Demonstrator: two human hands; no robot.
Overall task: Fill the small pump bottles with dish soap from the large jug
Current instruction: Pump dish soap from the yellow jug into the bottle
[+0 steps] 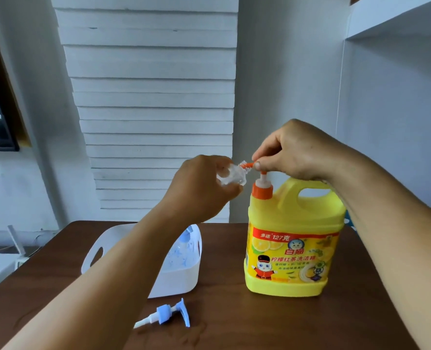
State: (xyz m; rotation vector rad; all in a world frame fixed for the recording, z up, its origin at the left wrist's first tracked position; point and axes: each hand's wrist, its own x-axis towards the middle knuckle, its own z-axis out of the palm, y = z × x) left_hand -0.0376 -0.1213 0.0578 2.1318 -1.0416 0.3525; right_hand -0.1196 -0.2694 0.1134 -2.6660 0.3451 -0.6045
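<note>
2 hands grasping: your left hand [204,183] holds the small bottle [232,176], so keep its mouth under the spout while your right hand [292,150] presses the jug's pump [261,184] slowly.

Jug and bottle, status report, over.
Left hand holds small clear bottle at the spout. Right hand on jug pump. Loose pump head on table, nothing blocking.

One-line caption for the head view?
Left hand holds a clear bottle at the yellow jug's pump, gripped by right hand.
</note>
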